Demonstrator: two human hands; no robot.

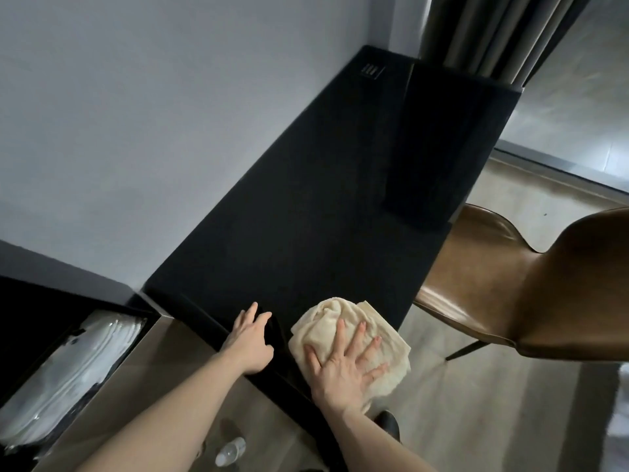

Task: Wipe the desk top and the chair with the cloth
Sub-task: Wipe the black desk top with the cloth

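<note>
Cloth (354,338), cream and rumpled, lies at the near corner of the black desk top (306,206) in the lower middle of the frame, pressed flat under the right hand (340,366).

Its weave looks soft and terry-like, bunched in loose folds; the right hand's fingers are spread wide and straight on it, gripping nothing; the left hand (250,338) rests just beside it on the desk's near edge, fingers loosely extended, thumb at the edge; the desk top is matte, dark and long, running to the upper right toward grey pleated curtains (493,32); a small panel (371,70) near its far end carries marks too small to read; the chair (531,284), smooth brown leather-like with a curved shell and thin dark legs, stands at right, tucked against the desk; a clear plastic bottle (231,451) lies on the floor at the bottom.
</note>
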